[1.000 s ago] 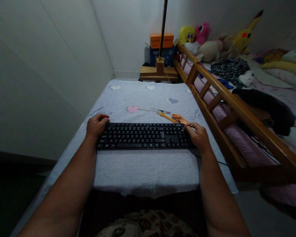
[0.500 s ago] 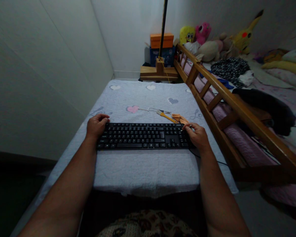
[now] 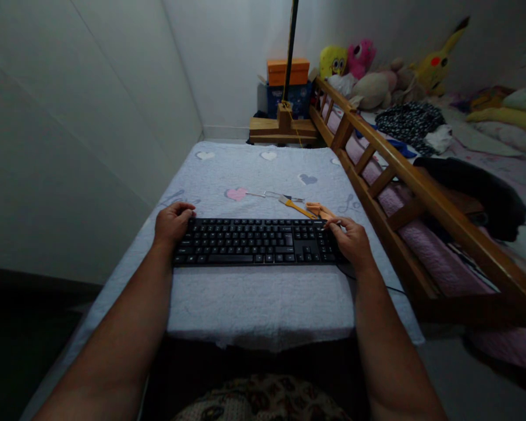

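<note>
A black computer keyboard [image 3: 254,241] lies lengthwise across the cloth-covered table in front of me. My left hand [image 3: 173,223] grips its left end, fingers curled over the far corner. At the right end, my right hand [image 3: 348,237] is closed around the edge by the number keys, thumb on top. Just beyond the keyboard lie a brush [image 3: 296,206] with a yellow handle, a thin bent wire tool [image 3: 269,193] and an orange cloth-like item [image 3: 319,210], perhaps a glove. A black cable [image 3: 377,285] runs out from beneath my right wrist.
A pale cloth with hearts [image 3: 263,304] covers the table. Along the right runs a wooden bed rail [image 3: 386,155], with clothes and plush toys behind it. A wooden stand [image 3: 284,124] with a dark pole and stacked boxes [image 3: 288,72] are past the far edge. A wall closes the left.
</note>
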`<move>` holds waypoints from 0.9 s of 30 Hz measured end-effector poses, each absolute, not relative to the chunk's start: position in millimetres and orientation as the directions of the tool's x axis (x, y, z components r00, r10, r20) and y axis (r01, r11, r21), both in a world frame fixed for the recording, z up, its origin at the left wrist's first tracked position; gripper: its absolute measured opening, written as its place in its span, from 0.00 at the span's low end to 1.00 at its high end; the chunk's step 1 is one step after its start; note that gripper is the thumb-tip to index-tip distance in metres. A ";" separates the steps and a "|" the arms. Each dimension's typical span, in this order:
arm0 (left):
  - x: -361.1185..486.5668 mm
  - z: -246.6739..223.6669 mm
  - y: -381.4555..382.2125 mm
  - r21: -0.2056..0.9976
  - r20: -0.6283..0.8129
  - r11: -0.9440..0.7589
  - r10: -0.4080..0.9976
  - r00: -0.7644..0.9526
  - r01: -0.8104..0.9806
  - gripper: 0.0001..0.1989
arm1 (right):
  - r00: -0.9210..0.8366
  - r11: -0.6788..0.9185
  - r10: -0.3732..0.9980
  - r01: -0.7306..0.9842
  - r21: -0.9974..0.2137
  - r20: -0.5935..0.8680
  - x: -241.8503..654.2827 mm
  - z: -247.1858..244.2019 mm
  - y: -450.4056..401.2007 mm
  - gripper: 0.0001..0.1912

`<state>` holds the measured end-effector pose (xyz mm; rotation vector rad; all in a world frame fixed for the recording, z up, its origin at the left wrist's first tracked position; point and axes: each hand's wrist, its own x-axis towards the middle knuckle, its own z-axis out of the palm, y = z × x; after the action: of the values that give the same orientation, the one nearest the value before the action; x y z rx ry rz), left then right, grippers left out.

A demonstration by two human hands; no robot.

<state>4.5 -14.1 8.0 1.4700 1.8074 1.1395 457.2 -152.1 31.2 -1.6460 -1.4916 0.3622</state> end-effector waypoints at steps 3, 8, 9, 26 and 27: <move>3.8 7.1 -13.8 0.861 0.102 0.041 0.963 -0.251 0.507 0.10 | 0.242 0.087 0.914 0.668 -0.739 0.327 456.8 31.8 -151.7 0.13; 3.9 7.9 -14.7 0.855 0.104 0.039 0.964 -0.245 0.517 0.10 | 0.238 0.097 0.909 0.679 -0.728 0.343 456.7 31.2 -150.8 0.13; 3.7 7.6 -14.7 0.855 0.104 0.039 0.964 -0.244 0.517 0.10 | 0.235 0.099 0.908 0.682 -0.725 0.346 457.0 30.7 -150.6 0.13; 4.0 7.2 -15.0 0.853 0.106 0.044 0.961 -0.254 0.521 0.10 | 0.236 0.090 0.913 0.678 -0.730 0.332 457.2 32.0 -152.0 0.12; 4.2 7.4 -15.0 0.852 0.106 0.044 0.962 -0.254 0.522 0.10 | 0.235 0.087 0.915 0.677 -0.731 0.327 457.1 32.5 -152.4 0.12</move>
<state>4.2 -15.0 7.4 1.4906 1.8191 1.1286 457.1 -152.4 32.5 -1.6528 -1.5058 0.3500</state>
